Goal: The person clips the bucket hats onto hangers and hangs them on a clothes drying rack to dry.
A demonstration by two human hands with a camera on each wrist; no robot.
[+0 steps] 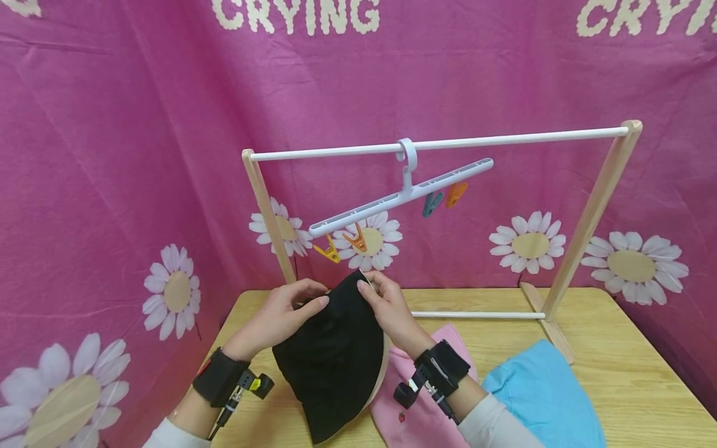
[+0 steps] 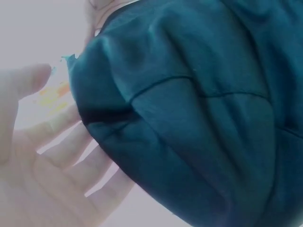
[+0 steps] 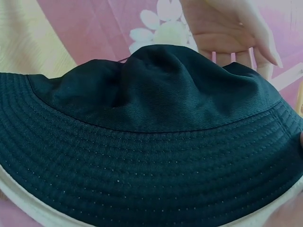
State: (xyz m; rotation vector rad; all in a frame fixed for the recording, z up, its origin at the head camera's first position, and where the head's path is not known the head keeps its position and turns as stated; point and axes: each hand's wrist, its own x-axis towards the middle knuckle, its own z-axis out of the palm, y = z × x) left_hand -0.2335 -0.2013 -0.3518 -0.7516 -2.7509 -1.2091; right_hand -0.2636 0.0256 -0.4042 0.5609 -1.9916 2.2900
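Observation:
A black bucket hat [image 1: 336, 361] with a pale brim edge is held up, tilted, above the table. My right hand [image 1: 390, 311] pinches its brim near the top corner, thumb in front. Beside the crown is my left hand [image 1: 285, 316]. In the left wrist view, the left fingers [image 2: 90, 163] lie nearly straight against the hat, with the thumb standing apart from the cloth. The right wrist view shows the stitched brim [image 3: 156, 175] side-on. Just beyond the hat hangs a pale hanger [image 1: 400, 198] with a yellow clip [image 1: 329, 251] and an orange clip [image 1: 356, 238] at its near end.
The hanger hooks onto the white rail [image 1: 504, 140] of a wooden-legged rack. A grey-blue clip [image 1: 432, 204] and another orange clip [image 1: 456, 194] hang at its far end. A pink hat [image 1: 428, 404] and a light blue hat [image 1: 546, 398] lie on the wooden table [image 1: 633, 361].

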